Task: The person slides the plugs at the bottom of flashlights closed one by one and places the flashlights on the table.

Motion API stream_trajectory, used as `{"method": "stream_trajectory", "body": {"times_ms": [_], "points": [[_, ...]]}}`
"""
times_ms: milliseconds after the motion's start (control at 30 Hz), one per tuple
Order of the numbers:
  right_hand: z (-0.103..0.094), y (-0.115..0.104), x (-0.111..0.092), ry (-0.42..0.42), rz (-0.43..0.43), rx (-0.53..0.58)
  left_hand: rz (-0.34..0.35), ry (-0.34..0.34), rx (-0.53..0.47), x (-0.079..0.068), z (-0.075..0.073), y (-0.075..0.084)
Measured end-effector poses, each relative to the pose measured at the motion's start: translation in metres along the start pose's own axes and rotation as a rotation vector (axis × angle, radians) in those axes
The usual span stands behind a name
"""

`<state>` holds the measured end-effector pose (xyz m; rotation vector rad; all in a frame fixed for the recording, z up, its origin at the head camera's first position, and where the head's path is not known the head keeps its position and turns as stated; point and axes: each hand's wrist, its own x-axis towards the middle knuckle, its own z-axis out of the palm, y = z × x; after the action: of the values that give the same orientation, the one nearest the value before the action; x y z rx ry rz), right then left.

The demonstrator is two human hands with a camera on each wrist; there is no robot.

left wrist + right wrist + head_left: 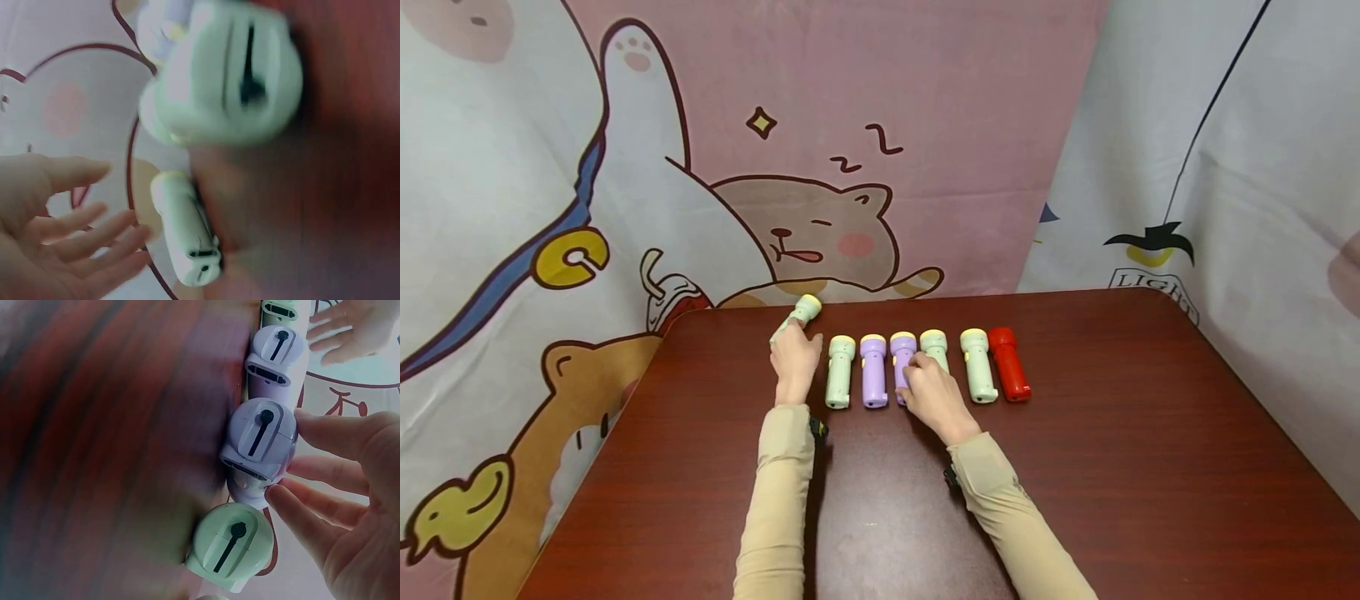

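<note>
My right hand (936, 396) pinches a purple flashlight (262, 434) in the row, thumb on one side and fingertips on the other. Left of it lies a second purple flashlight (874, 375), and a pale green flashlight (934, 343) lies close on its right, partly behind my hand. My left hand (795, 358) hovers at a pale green flashlight (805, 310) lying slantwise at the far left. In the left wrist view my fingers (87, 244) are outstretched, with their tips beside that flashlight. Another pale green flashlight (840, 375) lies just right of my left hand.
Further right in the row lie a pale green flashlight (978, 367) and a red flashlight (1010, 364). All lie on a dark red-brown table (1150, 458) near its back edge. A cartoon-printed cloth (985, 125) hangs behind the table.
</note>
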<state>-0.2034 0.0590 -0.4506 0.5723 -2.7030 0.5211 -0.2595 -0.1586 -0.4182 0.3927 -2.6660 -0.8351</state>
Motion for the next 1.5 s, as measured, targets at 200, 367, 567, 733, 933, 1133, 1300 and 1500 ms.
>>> {"method": "stream_trajectory", "body": {"times_ms": [200, 367, 567, 733, 933, 1133, 1300, 1500], "points": [[-0.001, 0.001, 0.000, 0.006, 0.002, -0.007, 0.041, 0.107, -0.016, 0.030, 0.010, -0.009], [0.000, 0.001, 0.000, 0.004, 0.005, -0.017, 0.023, 0.018, 0.025, 0.044, 0.019, -0.021], [-0.001, 0.001, -0.001, -0.009, 0.011, -0.006, 0.038, -0.109, 0.111, 0.057, 0.023, -0.036], [0.000, 0.002, -0.001, -0.008, 0.019, -0.012, 0.063, -0.194, 0.186, 0.066, 0.020, -0.045], [0.000, 0.001, -0.001, -0.023, 0.014, -0.020, 0.039, -0.273, 0.219, 0.072, 0.015, -0.050], [-0.001, 0.000, -0.001, -0.027, 0.008, -0.033, 0.047, -0.292, 0.217, 0.073, 0.014, -0.053], [-0.001, 0.000, -0.001, -0.029, 0.011, -0.040, 0.051, -0.283, 0.201, 0.073, 0.014, -0.054], [-0.001, 0.001, -0.001, -0.025, 0.006, -0.043, 0.055, -0.258, 0.186, 0.070, 0.014, -0.055]]}}
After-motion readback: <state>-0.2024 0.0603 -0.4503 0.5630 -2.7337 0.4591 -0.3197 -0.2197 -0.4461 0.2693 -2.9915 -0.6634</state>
